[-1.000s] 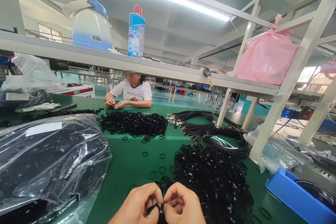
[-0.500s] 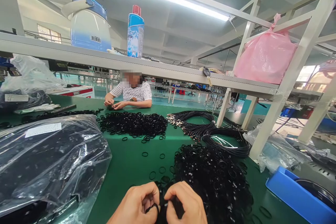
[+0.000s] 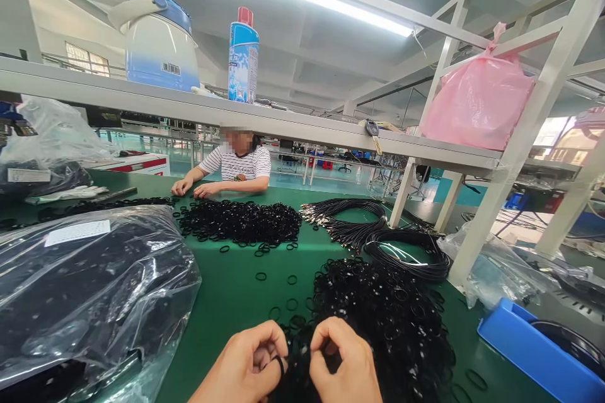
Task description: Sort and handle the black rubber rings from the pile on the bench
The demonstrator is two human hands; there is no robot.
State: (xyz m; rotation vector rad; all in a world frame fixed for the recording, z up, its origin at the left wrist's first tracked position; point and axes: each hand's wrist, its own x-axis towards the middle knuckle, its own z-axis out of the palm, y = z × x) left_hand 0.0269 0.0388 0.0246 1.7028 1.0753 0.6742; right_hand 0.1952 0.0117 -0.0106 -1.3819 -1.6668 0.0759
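My left hand [image 3: 248, 362] is closed, with a thin black ring [image 3: 281, 365] between its thumb and curled fingers. Just to the right, my right hand [image 3: 350, 362] makes a pinch, thumb against forefinger, at the left edge of a big heap of black rings [image 3: 397, 321]. Whatever may be between those right fingertips is too dark to make out against the heap. A small gap separates the two hands. Several single rings [image 3: 292, 305] lie loose on the green tabletop [image 3: 236, 289] ahead of them.
A clear plastic bag of black items [image 3: 94, 289] fills the left side. Beyond are a second ring pile [image 3: 241, 221], coiled black cables [image 3: 350, 214] and a seated person [image 3: 243, 167]. A blue bin [image 3: 534, 352] stands at right, and a shelf [image 3: 302, 118] crosses above.
My right hand has moved slightly right and up, widening the gap between my hands. My left hand keeps the ring. Across the table, the person's hands have come apart and down to the tabletop.
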